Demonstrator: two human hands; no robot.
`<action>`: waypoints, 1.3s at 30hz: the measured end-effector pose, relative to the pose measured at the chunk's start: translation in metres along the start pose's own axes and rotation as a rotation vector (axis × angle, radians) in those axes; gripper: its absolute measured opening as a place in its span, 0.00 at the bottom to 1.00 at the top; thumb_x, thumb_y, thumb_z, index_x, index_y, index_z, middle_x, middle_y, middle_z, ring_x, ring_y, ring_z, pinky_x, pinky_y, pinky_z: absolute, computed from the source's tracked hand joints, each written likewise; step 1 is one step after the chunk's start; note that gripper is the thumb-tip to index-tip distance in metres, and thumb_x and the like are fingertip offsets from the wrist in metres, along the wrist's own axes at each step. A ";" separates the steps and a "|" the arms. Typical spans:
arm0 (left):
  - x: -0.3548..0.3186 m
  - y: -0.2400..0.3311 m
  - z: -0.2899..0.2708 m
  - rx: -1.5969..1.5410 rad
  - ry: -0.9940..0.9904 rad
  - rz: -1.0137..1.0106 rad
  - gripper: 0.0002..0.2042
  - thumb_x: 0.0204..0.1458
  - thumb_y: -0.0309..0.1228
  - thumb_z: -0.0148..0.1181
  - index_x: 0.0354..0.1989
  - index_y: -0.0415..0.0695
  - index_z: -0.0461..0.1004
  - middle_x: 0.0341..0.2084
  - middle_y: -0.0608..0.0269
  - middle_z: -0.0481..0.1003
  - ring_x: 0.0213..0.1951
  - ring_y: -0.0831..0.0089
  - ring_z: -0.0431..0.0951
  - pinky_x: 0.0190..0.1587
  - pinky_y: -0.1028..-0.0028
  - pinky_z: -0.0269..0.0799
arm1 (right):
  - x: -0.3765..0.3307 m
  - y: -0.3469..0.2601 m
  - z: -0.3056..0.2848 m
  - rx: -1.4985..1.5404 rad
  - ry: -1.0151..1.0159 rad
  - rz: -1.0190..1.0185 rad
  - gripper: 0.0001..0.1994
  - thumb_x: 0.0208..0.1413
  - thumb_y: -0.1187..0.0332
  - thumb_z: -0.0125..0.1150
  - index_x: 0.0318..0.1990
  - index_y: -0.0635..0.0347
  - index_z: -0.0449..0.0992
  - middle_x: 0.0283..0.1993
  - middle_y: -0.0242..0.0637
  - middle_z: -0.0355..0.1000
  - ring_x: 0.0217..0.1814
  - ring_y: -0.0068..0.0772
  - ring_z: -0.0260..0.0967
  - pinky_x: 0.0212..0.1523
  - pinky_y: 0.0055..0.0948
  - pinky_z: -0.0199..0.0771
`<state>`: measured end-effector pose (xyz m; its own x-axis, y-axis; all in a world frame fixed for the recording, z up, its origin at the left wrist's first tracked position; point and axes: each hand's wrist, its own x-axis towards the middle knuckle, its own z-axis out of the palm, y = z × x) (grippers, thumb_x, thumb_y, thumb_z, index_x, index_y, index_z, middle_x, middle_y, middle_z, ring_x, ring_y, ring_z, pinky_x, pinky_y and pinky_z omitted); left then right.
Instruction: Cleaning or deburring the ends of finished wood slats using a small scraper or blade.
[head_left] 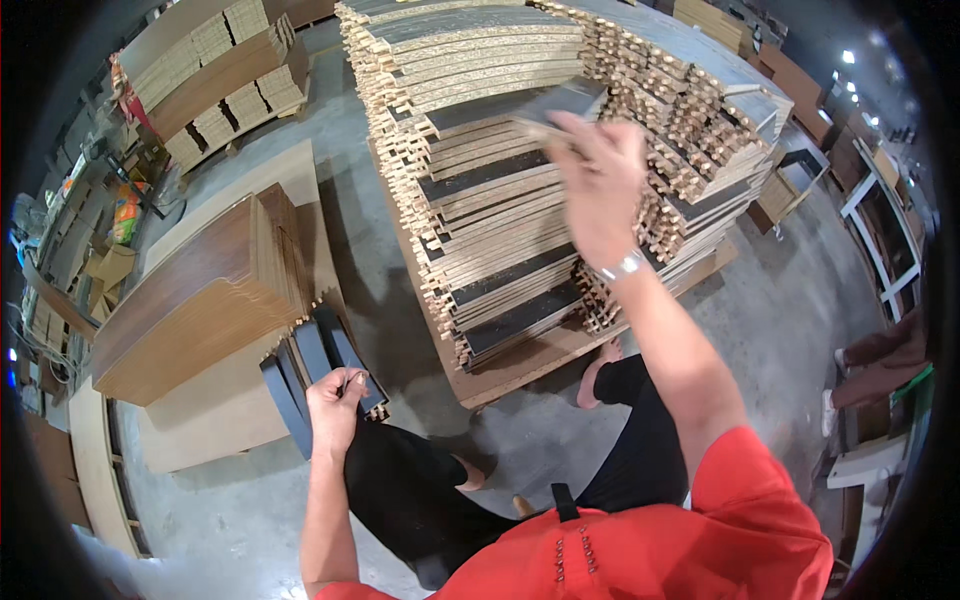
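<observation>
Red shirt (700, 545): nearest the camera, at the lower edge; both bare forearms rise out of it, over black trousers and a concrete floor (790, 310).
Left hand (335, 408): low and to the person's left, fingers (352, 380) closed around a small bundle of dark panel strips (318, 365), which fan out upward from the fist.
Right hand (600, 185): raised to the tall stack of strips (500, 180) on a pallet (520, 365); it is motion-blurred, so I cannot tell whether the fingers have closed, though they lie on the end of a dark-faced strip (545, 105) jutting from the upper layers.
Where the pieces are: some in the left fist, one under the right fingers, the rest stacked with dark faces and raw chip-core edges alternating.
Left of the stack: a brown-topped pile of boards (200, 290) lying on a pale sheet, well apart from the pallet.
Doing it well: judging by the pose, one strip is being drawn out. Pinch it by the end and slide it along its length, level, so neighbouring strips are not dragged off.
Bundle care: keep the left grip firm and the strips aligned, leaving a gap to tuck the new one in.
Risk: raw edges look rough, and loose ends stick out unevenly near the wrist.
</observation>
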<state>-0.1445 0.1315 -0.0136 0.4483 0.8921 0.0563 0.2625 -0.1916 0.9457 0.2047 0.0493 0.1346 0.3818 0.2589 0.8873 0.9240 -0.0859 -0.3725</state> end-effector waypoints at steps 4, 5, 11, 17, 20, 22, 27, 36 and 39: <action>0.004 0.001 0.008 0.026 -0.045 0.018 0.05 0.55 0.21 0.55 0.30 0.33 0.76 0.19 0.68 0.74 0.25 0.84 0.70 0.31 0.79 0.66 | -0.020 0.023 -0.100 0.861 0.095 0.483 0.13 0.57 0.79 0.57 0.50 0.66 0.74 0.47 0.37 0.72 0.47 0.23 0.70 0.51 0.22 0.71; 0.004 0.002 0.008 0.014 -0.059 0.015 0.05 0.55 0.20 0.54 0.29 0.33 0.76 0.19 0.69 0.73 0.25 0.84 0.69 0.31 0.79 0.66 | -0.028 0.030 -0.119 0.946 0.097 0.488 0.15 0.57 0.79 0.57 0.52 0.67 0.71 0.47 0.38 0.72 0.49 0.25 0.70 0.54 0.24 0.72; 0.009 -0.005 0.010 0.129 -0.115 0.015 0.05 0.54 0.22 0.57 0.29 0.33 0.75 0.19 0.69 0.73 0.25 0.84 0.68 0.30 0.79 0.65 | -0.097 0.038 -0.194 1.090 0.087 0.702 0.15 0.57 0.77 0.58 0.53 0.67 0.69 0.52 0.38 0.68 0.51 0.27 0.70 0.55 0.25 0.72; 0.004 -0.002 0.022 0.112 -0.108 0.004 0.04 0.54 0.23 0.59 0.31 0.34 0.77 0.21 0.69 0.73 0.25 0.83 0.69 0.31 0.79 0.66 | -0.163 0.044 -0.178 1.197 -0.170 0.930 0.13 0.51 0.79 0.61 0.46 0.66 0.74 0.54 0.35 0.65 0.49 0.25 0.67 0.47 0.23 0.70; -0.008 0.029 0.050 -0.119 -0.120 -0.325 0.14 0.60 0.35 0.56 0.44 0.36 0.77 0.27 0.68 0.73 0.21 0.85 0.61 0.26 0.79 0.60 | -0.184 0.044 -0.160 1.105 -0.298 0.985 0.14 0.48 0.83 0.58 0.44 0.64 0.76 0.54 0.35 0.65 0.51 0.24 0.64 0.48 0.23 0.69; -0.009 0.025 0.071 -0.313 -0.208 -0.401 0.17 0.62 0.38 0.50 0.48 0.36 0.75 0.29 0.67 0.72 0.21 0.85 0.58 0.25 0.80 0.56 | -0.198 0.047 -0.145 1.074 -0.381 0.990 0.15 0.47 0.86 0.56 0.42 0.64 0.77 0.53 0.34 0.63 0.51 0.23 0.63 0.51 0.22 0.66; 0.001 0.043 0.128 -0.614 -0.328 -0.439 0.14 0.60 0.31 0.51 0.48 0.35 0.75 0.28 0.65 0.72 0.23 0.82 0.62 0.26 0.79 0.59 | -0.221 0.042 -0.132 1.061 -0.461 0.876 0.19 0.45 0.89 0.54 0.43 0.61 0.78 0.51 0.32 0.64 0.50 0.21 0.63 0.48 0.22 0.68; -0.016 0.052 0.228 0.247 -0.296 0.542 0.05 0.43 0.23 0.64 0.30 0.40 0.78 0.25 0.56 0.75 0.29 0.57 0.77 0.32 0.67 0.73 | -0.235 0.053 -0.139 1.378 0.008 1.817 0.25 0.49 0.73 0.43 0.58 0.65 0.64 0.49 0.36 0.68 0.49 0.33 0.65 0.52 0.35 0.64; -0.032 0.050 0.252 0.351 -0.350 0.862 0.04 0.39 0.24 0.63 0.24 0.47 0.77 0.21 0.61 0.70 0.26 0.60 0.75 0.28 0.63 0.72 | -0.237 0.051 -0.139 1.373 0.015 1.885 0.21 0.53 0.69 0.44 0.55 0.66 0.66 0.49 0.37 0.68 0.50 0.32 0.65 0.53 0.35 0.64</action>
<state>0.0694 -0.0094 -0.0482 0.8170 0.2302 0.5287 -0.0594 -0.8783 0.4744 0.1644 -0.1501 -0.0574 0.4905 0.6914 -0.5304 -0.8672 0.3276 -0.3749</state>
